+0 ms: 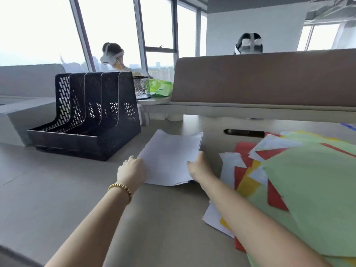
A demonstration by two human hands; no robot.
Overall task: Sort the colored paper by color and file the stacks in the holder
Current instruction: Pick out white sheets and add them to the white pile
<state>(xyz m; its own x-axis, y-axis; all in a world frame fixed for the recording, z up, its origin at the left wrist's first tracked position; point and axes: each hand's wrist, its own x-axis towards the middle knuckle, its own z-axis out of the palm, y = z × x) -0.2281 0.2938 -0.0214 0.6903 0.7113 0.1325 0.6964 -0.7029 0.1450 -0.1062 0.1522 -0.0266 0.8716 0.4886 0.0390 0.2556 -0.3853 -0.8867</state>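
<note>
**White stack squared between both hands; filing pending**

Step in hand: both hands were set against one stack of white paper [171,158] lying flat on the counter [57,182]. The left hand [131,170], at the stack's 9 o'clock edge, had its fingers curled onto that edge. The right hand [200,166], at the 3 o'clock edge, pinched the sheets with the thumb on top. The stack was uneven, with corners fanned at its far end, so the step was judged to be gathering and aligning the white sheets

Location: the white stack lay at the centre of the counter, at 4 o'clock from the file holder [86,114] and near it, not touching. The unsorted pile [300,180] lay at 3 o'clock from the stack, just beside it

Next move, as judged: the stack required lifting with both hands, tapping square, turning on edge and lowering into one slot of the holder. Loose sheets could slip out if the grip stayed on the edges only

Count:
- File holder: one, black mesh, with four slots visible, none seen to hold paper
- Sorted stacks: one, white
- Unsorted pile: one, mixing green, red, yellow and white sheets; the sheet count could not be told
- Hands: two
- Mesh pen cup [141,86]: one, at 12 o'clock behind the holder
</note>
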